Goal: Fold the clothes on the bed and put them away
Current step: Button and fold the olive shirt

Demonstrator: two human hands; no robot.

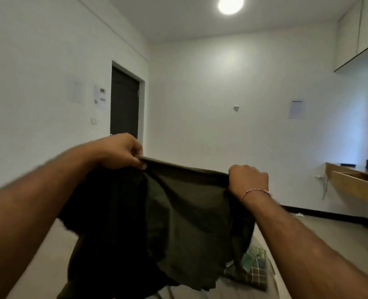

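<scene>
Head view: a dark olive garment [178,223] held up in the air, stretched by its top edge between two hands at about chest height, the rest hanging down in loose folds and hiding most of what lies below. Left hand [119,151] curled at the garment's upper left corner, thumb and fingers pinching the hem, arm reaching in from the lower left. Right hand [249,180] clenched into a fist around the upper right corner, back of the hand toward the camera, a thin red-and-white thread bracelet [255,192] around the wrist. Below the hanging cloth, a strip of grey bed [232,291] at the bottom edge, and on it, just right of the garment's lower hem, a green plaid cloth [254,268], crumpled, partly covered by the garment. Beyond, a room with white walls: a dark door [124,102] on the left wall, closed, with a light switch [94,121] and some papers [100,99] beside it. On the far wall, a small white fitting [236,108] and a paper sheet [297,109]. At right, a wooden desk [351,182] fixed to the wall, its drawer pulled open, small dark items on top too blurred to tell. Above it, white wall cabinets [358,31]. A round ceiling lamp [230,4], lit. Pale floor with a dark skirting along the far wall.
</scene>
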